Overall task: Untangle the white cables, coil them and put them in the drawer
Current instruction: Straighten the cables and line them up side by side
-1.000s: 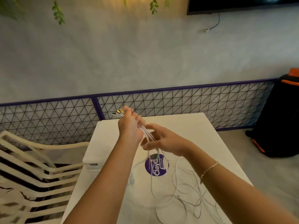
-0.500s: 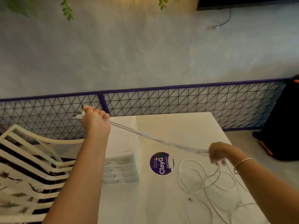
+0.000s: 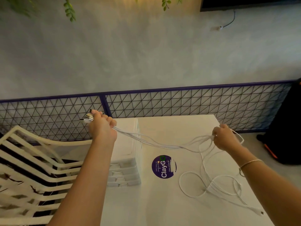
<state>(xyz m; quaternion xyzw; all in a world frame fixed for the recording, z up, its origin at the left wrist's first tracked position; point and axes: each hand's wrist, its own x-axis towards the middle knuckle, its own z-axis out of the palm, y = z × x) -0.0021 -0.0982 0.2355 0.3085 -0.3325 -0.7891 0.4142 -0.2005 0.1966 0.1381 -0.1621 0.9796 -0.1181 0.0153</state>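
Observation:
Several white cables [image 3: 162, 143] stretch in a slack bundle between my two hands above the white table [image 3: 179, 128]. My left hand [image 3: 101, 126] grips their plug ends, and the metal connectors stick out past my fist at the far left. My right hand [image 3: 225, 138] holds the strands further along, over the table's right side. Below it the remaining cable hangs down and lies in loose loops [image 3: 210, 185] on the tabletop. A white set of drawers [image 3: 125, 168] stands at the table's left edge, under my left forearm, its drawers shut.
A round purple sticker [image 3: 163, 166] marks the table's middle. A cream slatted chair [image 3: 32, 168] stands to the left. A black wire-mesh fence [image 3: 179, 103] runs behind the table, and a black and orange bag [image 3: 286, 136] sits on the floor at right.
My hands have pulled apart: the left went left with the plug ends, the right slid along the cables to the right and rose. The bundle now spans the table.

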